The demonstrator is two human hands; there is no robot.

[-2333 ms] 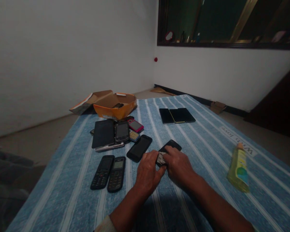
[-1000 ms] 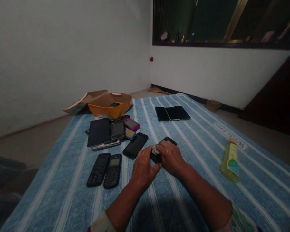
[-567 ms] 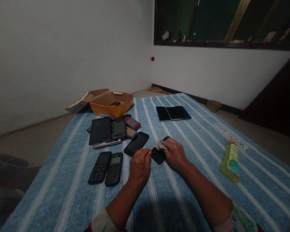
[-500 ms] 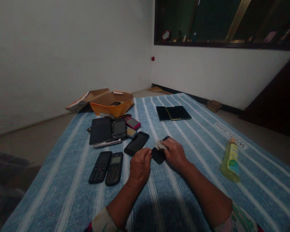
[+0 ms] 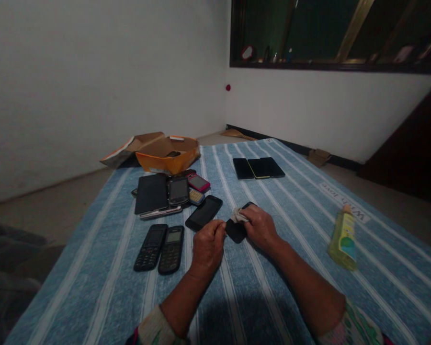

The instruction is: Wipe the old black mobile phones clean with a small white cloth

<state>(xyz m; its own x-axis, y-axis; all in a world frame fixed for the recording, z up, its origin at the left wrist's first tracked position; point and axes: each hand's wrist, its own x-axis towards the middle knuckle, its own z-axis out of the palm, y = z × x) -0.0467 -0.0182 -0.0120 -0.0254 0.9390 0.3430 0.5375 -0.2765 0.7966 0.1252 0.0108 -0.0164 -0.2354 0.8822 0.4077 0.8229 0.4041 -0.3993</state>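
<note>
A small black phone lies between my hands on the striped blue cloth. My left hand is closed, thumb and finger pinched at the phone's left edge. My right hand grips a crumpled whitish cloth and presses it on the phone's upper part, partly covering it. Just beyond my left hand rests another black phone, tilted on the cloth. Two keypad phones, one with a dark screen and one with a pale screen, lie side by side to the left.
A pile of phones with a dark tablet-like device sits at left, before an open orange box. Several dark flat devices lie together at the far side. A bottle of yellow-green liquid lies at right on the striped cloth.
Both hands hold nearly the same positions at the small phone. The view has shifted slightly; nothing else has visibly moved.
</note>
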